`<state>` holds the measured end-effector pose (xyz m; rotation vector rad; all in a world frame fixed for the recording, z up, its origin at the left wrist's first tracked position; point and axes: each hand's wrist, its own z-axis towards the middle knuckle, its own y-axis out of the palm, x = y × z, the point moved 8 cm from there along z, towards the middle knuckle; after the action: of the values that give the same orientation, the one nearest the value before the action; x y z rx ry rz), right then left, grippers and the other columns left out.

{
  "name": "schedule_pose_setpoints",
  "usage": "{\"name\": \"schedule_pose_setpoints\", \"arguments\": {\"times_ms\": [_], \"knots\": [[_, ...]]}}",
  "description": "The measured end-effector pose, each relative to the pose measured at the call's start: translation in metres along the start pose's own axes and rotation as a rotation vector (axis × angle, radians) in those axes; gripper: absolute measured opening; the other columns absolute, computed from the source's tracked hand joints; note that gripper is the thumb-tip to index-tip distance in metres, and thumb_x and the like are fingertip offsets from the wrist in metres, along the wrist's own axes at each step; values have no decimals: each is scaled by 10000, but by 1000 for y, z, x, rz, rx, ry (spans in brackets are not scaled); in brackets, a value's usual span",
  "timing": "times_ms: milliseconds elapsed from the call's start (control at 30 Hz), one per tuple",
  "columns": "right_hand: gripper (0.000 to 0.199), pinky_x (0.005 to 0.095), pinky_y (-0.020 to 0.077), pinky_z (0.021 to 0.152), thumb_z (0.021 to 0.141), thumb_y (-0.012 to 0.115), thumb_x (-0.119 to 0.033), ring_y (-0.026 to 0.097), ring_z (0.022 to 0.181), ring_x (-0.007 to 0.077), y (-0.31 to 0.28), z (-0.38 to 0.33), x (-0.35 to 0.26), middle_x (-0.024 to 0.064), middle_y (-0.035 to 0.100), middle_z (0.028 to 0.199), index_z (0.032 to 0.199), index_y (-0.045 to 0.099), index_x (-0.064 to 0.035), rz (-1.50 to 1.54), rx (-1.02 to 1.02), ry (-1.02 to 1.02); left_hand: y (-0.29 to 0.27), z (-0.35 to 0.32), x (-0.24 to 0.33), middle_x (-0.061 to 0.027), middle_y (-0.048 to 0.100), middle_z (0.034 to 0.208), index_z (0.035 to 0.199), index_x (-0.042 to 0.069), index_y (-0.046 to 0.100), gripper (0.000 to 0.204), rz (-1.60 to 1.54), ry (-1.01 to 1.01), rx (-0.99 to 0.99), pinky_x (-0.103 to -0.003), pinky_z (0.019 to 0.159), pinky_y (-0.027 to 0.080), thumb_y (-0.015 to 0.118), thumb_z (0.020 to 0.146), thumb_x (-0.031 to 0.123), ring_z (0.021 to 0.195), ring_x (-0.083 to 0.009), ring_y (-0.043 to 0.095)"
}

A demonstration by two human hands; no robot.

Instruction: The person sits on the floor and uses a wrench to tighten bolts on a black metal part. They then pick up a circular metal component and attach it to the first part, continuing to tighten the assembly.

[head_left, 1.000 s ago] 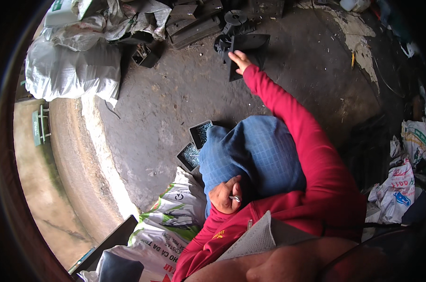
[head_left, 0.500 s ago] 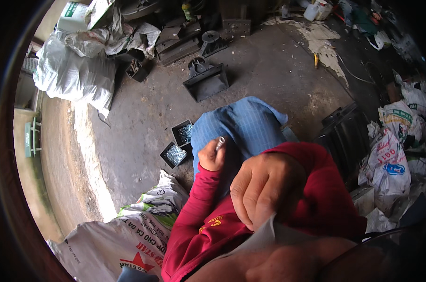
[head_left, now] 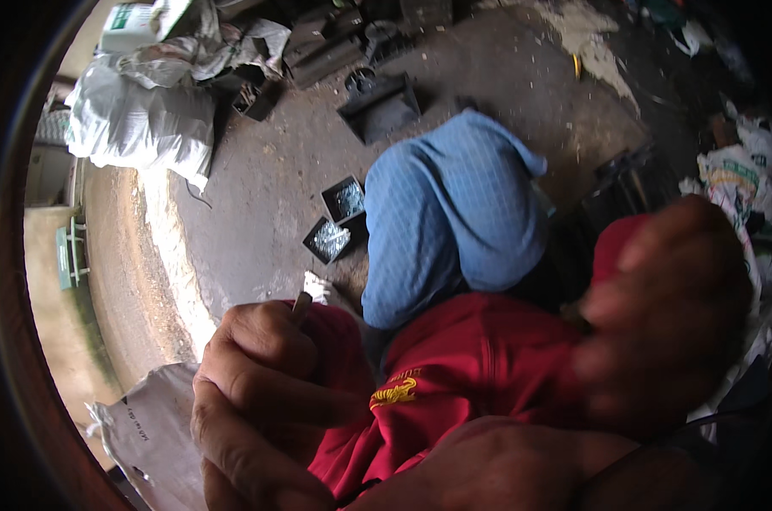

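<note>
Pinching a small grey rod (head_left: 301, 305) in my left hand (head_left: 262, 400), I keep the fingers curled tight round it, only its top end poking out above my knuckles, close in front of my red shirt (head_left: 462, 375). It looks thin, stiff and light, probably metal, so it could slip if I ease off; holding it low along the shaft seems safest. My right hand (head_left: 667, 315) is raised near the camera and blurred, so I cannot tell whether it is clenched or holds anything. Beyond my blue trouser knee (head_left: 454, 213), two small black trays (head_left: 339, 220) of shiny bits sit on the concrete floor (head_left: 266, 187), near a white sack (head_left: 139, 128).
</note>
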<state>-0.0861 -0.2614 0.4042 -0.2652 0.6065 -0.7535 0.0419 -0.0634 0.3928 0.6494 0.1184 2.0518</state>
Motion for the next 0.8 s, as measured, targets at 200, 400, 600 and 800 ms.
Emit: {"name": "schedule_pose_setpoints", "arguments": {"times_ms": [200,400,600,800], "knots": [[235,341,486,768,906,648,-347,642,898,180,-31,-35,44,17,692,979,1020,681,-145,-226,14,243,18,-10,-46,-49,634,829,934,152,674,375,-86,-287,-38,-345,607,417,670,777,492,614,-155,503],[331,364,513,871,899,671,-362,668,974,250,-167,-168,222,96,710,1043,1098,694,-98,-627,88,1027,-54,-98,-174,-95,679,872,1148,35,645,409,197,-591,42,-294,566,396,558,941,378,555,-111,502],[596,451,451,1021,740,750,-567,599,1198,309,-218,-474,305,82,663,1259,1212,672,-212,-966,-598,1498,-83,-237,-273,-107,734,899,1137,65,721,260,1089,-774,-641,-324,589,500,554,1016,222,648,-220,659],[604,484,411,1026,793,740,-524,515,1262,287,-169,-525,300,45,560,1366,1327,578,-293,-1060,-601,1693,-74,-237,-290,-151,720,926,1132,69,725,247,1224,-783,-638,-391,673,531,585,972,195,788,-324,691]]}}
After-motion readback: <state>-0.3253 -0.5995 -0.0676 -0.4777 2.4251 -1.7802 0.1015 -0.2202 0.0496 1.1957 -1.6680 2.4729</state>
